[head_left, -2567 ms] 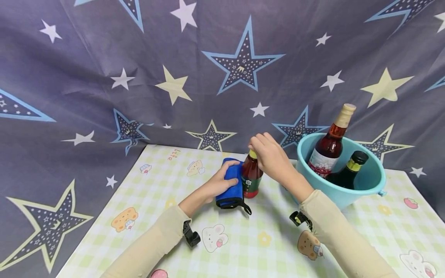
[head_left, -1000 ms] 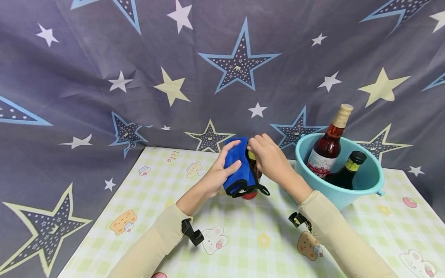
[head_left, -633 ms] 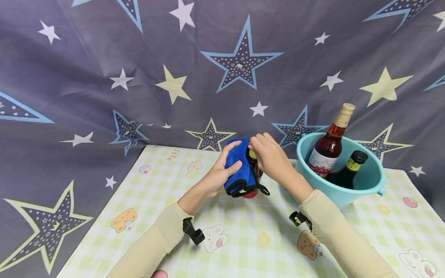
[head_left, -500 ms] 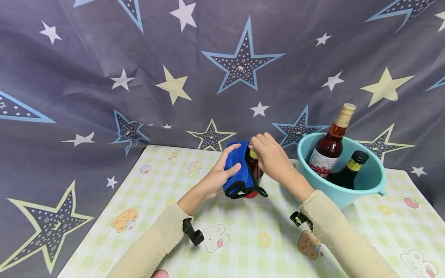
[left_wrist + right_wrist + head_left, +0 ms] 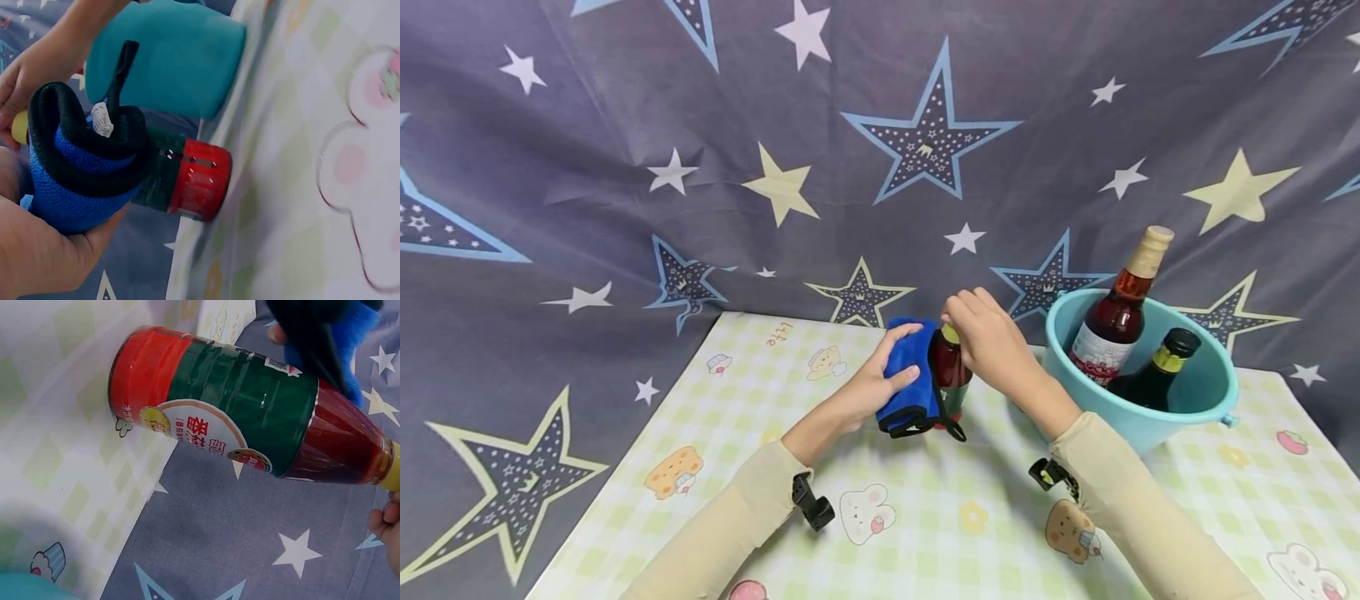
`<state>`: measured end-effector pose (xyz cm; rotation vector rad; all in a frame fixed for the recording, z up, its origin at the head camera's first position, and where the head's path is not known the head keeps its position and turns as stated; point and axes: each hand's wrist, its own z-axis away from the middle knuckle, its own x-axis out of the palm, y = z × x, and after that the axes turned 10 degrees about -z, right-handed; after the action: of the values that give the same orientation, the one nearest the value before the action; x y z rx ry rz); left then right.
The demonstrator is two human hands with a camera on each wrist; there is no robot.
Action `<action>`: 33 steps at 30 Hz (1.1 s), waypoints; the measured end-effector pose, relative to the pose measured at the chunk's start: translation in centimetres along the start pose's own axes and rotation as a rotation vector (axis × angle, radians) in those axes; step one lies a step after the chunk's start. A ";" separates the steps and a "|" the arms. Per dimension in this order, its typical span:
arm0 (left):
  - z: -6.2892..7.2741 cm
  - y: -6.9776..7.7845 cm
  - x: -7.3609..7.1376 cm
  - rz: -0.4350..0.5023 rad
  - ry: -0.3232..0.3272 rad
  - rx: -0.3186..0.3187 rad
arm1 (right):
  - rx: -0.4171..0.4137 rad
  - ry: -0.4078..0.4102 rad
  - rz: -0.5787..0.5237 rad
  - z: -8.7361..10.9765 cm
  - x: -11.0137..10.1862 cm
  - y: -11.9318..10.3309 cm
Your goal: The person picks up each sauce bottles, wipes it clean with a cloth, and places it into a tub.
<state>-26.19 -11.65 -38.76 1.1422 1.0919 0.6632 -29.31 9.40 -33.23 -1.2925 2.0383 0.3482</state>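
A tomato sauce bottle (image 5: 244,406) with a green and red label stands upright on the table, its yellow cap (image 5: 951,334) pinched in my right hand (image 5: 988,337). My left hand (image 5: 876,383) grips a folded blue cloth (image 5: 910,379) with black edging, thumb on the near side. The cloth lies along the bottle's left side and covers part of it in the head view. In the left wrist view the rolled cloth (image 5: 87,169) hides the bottle's middle, while its red base (image 5: 203,181) shows. A black loop (image 5: 953,427) hangs from the cloth.
To the right stands a light blue bucket (image 5: 1157,429) holding a red bottle (image 5: 1112,325) with a gold top and a dark bottle (image 5: 1150,379) with a black cap. A checked cloth (image 5: 925,517) covers the table. Behind it hangs a starry curtain (image 5: 880,225).
My left hand has raised the cloth along the bottle, covering more of it, then brought it partly down again, so more of the bottle shows. My right hand has stayed at the cap.
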 end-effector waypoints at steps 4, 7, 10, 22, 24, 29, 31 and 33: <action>0.0 -0.6 0.1 -0.072 -0.004 -0.003 | -0.003 0.003 0.003 0.1 0.1 0.0; -0.1 -1.2 0.2 -0.122 -0.016 -0.014 | 0.001 0.002 -0.002 0.1 0.1 0.1; -0.2 -1.7 0.3 -0.160 -0.027 -0.021 | 0.009 -0.001 -0.008 0.0 0.1 0.0; -0.4 -2.5 0.8 -0.313 -0.041 -0.069 | 0.006 -0.001 -0.003 0.0 0.0 -0.1; -0.5 -2.6 0.9 -0.335 -0.055 -0.089 | 0.004 -0.002 -0.004 0.1 -0.1 -0.1; -0.9 -2.8 1.1 -0.398 -0.095 -0.160 | -0.015 -0.005 0.003 0.0 -0.1 -0.1; -1.1 -2.8 1.1 -0.414 -0.108 -0.181 | -0.020 -0.018 0.008 -0.1 -0.2 -0.2; -1.3 -2.9 1.1 -0.418 -0.117 -0.195 | -0.024 -0.038 0.019 -0.2 -0.4 -0.2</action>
<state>-27.26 -11.11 -41.89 0.7442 1.0959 0.3599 -29.08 9.50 -32.80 -1.2727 2.0212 0.4036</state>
